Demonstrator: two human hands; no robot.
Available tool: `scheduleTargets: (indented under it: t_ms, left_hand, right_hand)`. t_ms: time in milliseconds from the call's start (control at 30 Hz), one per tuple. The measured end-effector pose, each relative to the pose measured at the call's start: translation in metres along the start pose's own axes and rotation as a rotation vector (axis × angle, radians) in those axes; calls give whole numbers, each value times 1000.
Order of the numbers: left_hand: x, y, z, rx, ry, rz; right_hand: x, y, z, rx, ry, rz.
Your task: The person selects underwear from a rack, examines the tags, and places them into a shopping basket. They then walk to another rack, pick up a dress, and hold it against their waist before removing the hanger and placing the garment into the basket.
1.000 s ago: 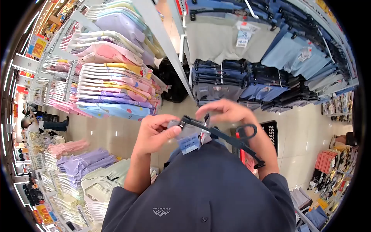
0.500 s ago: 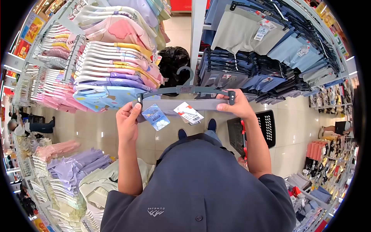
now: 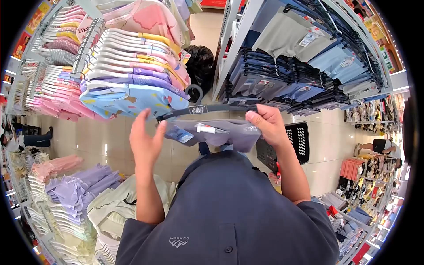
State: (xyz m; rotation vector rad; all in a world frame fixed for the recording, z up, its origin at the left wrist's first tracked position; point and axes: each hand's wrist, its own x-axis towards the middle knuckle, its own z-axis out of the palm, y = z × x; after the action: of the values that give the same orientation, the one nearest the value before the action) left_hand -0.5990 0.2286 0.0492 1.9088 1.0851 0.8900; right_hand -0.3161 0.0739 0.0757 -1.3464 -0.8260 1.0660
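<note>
Both forearms are raised before the chest. The left hand (image 3: 145, 142) is held upright, fingers straight and spread, its fingertips just touching the 9 o'clock end of the dark hanger (image 3: 207, 108). The right hand (image 3: 267, 126) is clamped on the 3 o'clock end. Grey shorts (image 3: 225, 134) are hung beneath the hanger, between both hands.

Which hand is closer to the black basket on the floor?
Right. The right hand grips the hanger at the end toward the basket; the left hand is open at the other end, farther away.
</note>
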Motion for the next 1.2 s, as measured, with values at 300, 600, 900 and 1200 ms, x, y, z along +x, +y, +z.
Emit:
scheduleTargets:
  t_ms: [300, 600, 900, 1200]
  left_hand:
    - [23, 83, 73, -191, -720, 381]
    - [30, 87, 95, -275, -969, 88]
    - [31, 116, 145, -77, -1034, 333]
    - [27, 147, 208, -90, -1032, 361]
  right_hand:
    - [-17, -16, 42, -410, -134, -79]
    - [-32, -29, 1, -375, -135, -148]
    - [-35, -39, -79, -603, -201, -241]
    - [-43, -31, -155, -382, -110, -156]
